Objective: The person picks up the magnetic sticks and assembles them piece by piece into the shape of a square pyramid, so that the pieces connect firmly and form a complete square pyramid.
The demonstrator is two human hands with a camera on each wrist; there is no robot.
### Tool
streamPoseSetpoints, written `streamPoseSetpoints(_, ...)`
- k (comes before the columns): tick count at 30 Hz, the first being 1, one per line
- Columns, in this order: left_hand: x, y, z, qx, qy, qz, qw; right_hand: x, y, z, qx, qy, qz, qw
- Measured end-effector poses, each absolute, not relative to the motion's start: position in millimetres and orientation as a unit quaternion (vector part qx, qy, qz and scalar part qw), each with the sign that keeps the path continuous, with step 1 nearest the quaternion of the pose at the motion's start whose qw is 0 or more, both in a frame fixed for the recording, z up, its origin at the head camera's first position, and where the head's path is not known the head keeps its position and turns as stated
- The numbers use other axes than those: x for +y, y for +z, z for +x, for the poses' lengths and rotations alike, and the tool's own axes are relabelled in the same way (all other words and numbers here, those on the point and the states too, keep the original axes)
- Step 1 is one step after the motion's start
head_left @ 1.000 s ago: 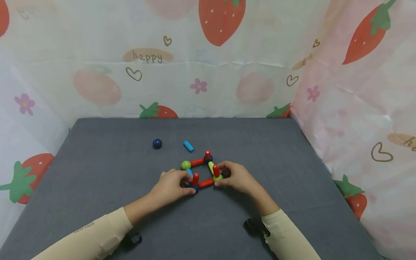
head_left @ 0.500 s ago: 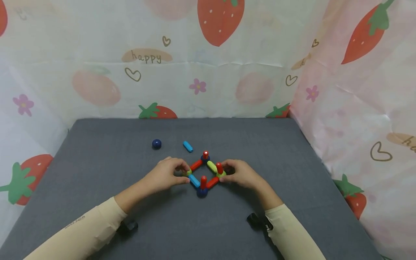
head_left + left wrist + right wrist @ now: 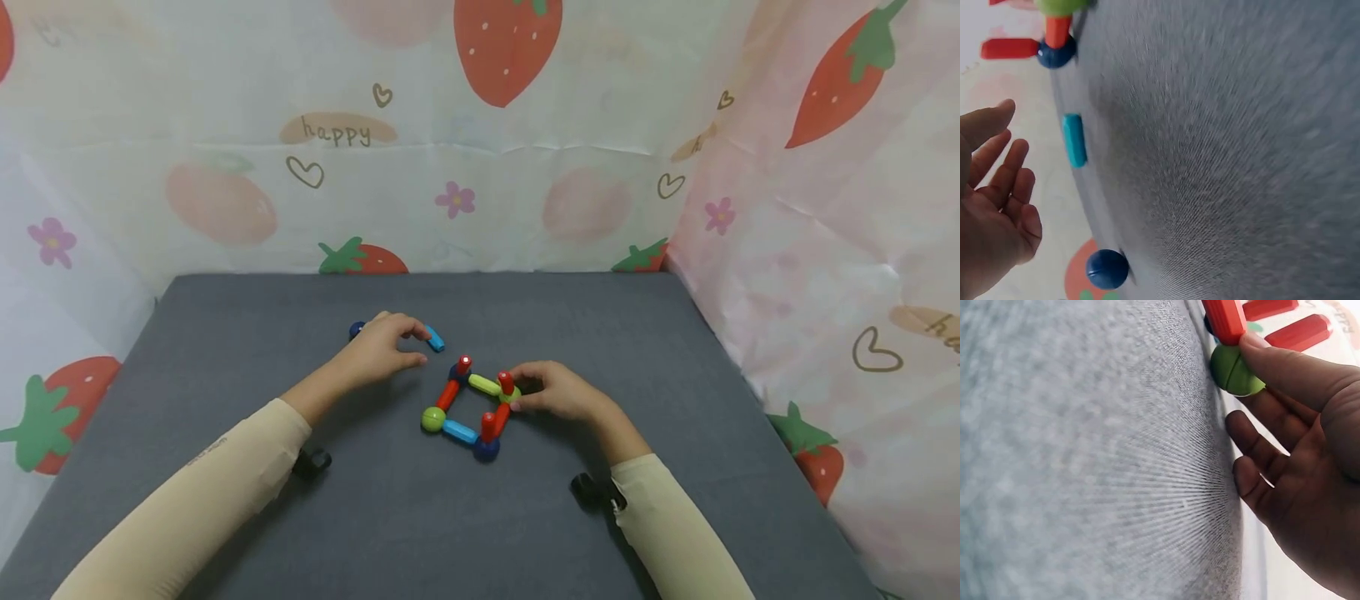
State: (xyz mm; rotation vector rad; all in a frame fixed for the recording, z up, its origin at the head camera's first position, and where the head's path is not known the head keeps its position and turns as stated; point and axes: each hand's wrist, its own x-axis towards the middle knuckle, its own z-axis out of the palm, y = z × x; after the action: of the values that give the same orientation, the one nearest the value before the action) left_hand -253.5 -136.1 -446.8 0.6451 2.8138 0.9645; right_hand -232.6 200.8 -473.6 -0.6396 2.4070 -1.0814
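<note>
A four-sided frame of toy building rods and balls lies on the grey table. Its corners are a green ball at left, dark blue balls near and far, and a green ball at right. Red rods stand up from all but the left corner. My right hand pinches that right green ball between thumb and fingers. Beyond the frame, my left hand hovers with nothing in it, fingers spread near a loose light blue rod; the left wrist view shows them apart.
A loose dark blue ball rests on the table, partly hidden behind the left hand in the head view. The grey table ends at a strawberry-printed cloth at the back and sides.
My left hand has let go of the frame and moved away toward the loose blue rod. The frame has turned, its near dark blue corner swinging right, while my right hand keeps to the right corner.
</note>
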Motion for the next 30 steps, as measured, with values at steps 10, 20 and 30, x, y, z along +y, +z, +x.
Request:
streamPoseSetpoints(10,-131.6,-455.5,-286.3,0.929,0.271,0.246,0.05,199.5,-477.0,-234.3,0.859,-0.403,-0.234,0.214)
streamPoseSetpoints(20,-129.9,-466.0,-301.8,0.933,0.231,0.269,0.061,197.0,-480.3,-233.1,0.861,-0.403,-0.237,0.201)
streamPoseSetpoints(30,-122.3,-469.8,-310.1,0.935,0.203,0.283,0.064,200.0,-481.9,-232.8,0.869,-0.397,-0.226,0.189)
